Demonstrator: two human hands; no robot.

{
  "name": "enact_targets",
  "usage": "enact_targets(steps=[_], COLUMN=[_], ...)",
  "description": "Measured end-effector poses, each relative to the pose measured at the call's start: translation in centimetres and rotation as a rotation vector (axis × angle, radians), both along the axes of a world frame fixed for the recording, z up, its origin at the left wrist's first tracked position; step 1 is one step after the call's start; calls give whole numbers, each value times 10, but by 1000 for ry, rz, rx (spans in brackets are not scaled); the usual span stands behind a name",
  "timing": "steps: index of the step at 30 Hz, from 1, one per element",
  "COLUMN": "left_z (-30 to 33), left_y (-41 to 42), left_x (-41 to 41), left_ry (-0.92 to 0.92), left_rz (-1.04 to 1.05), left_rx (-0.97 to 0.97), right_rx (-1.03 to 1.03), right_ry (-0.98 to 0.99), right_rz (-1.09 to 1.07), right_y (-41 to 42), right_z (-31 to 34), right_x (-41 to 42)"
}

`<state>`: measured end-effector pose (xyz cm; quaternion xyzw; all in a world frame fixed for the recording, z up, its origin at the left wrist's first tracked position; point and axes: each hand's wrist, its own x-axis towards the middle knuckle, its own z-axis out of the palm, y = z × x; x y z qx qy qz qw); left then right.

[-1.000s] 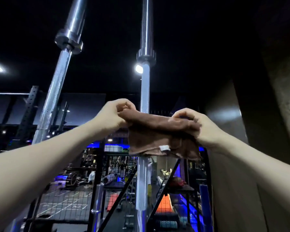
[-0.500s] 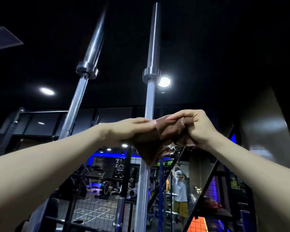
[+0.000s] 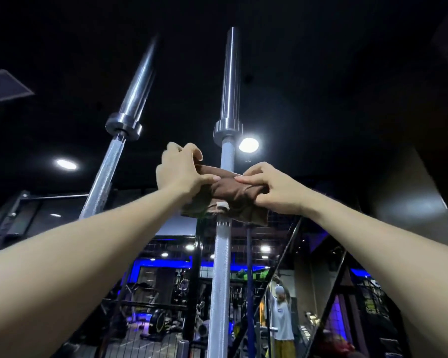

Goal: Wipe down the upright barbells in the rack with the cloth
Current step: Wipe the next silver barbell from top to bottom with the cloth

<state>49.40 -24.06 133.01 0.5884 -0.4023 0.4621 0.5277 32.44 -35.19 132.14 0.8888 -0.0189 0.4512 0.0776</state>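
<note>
Both hands grip a brown cloth (image 3: 230, 192) wrapped around the middle bar (image 3: 223, 254), just below its collar: the left hand (image 3: 181, 171) clamps one end, the right hand (image 3: 272, 189) the other. A second bar (image 3: 106, 174) leans to the left, well apart

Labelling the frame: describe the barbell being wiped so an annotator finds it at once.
Two chrome barbells rise against the dark ceiling. Take the barbell at centre frame, nearly vertical, with a bright ceiling light just right of its collar. Unlike the leaning bar to its left, it has a brown cloth wrapped around its shaft, held by the left hand and right hand.
</note>
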Motion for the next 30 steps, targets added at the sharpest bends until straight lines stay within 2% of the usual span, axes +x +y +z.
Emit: enact_targets(steps=[2, 4, 7, 9, 10, 12, 14, 18, 22, 25, 28, 30], left_z=[-11, -18, -24, -28, -30, -34, -35, -8, 35, 19, -17, -28], left_y=[-4, -14, -32, -45, -53, -65, -74, -78, -78, -83, -87, -89], left_x=[-6, -8, -12, -22, -28, -35, -37, -36, -35, -31, -24, -21], left_ry=[-70, -89, 126, 279, 321, 314, 248, 167, 217, 218, 222, 231], left_rz=[223, 211, -135, -385, -436, -392, -311, -157, -187, -214, -67, -65], left_rx=[-40, 46, 187, 201, 187, 160, 112, 42, -9, -7, 64, 100], right_rx=[91, 138, 218, 297, 352, 489, 550, 473, 480, 464, 465, 473], right_ry=[-12, 9, 65, 65, 39, -77, -201, -299, -406, -431, -451, -463], right_rz=[50, 85, 148, 198, 253, 373, 363, 290, 333, 310, 310, 316], right_y=[-6, -9, -6, -4, -6, -13, -21, -35, -48, -57, -60, -58], right_z=[-2, -4, -3, -1, 1, 6, 12, 19, 28, 29, 26, 25], right_x=[3, 2, 1, 2, 4, 9, 16, 30, 38, 47, 55, 60])
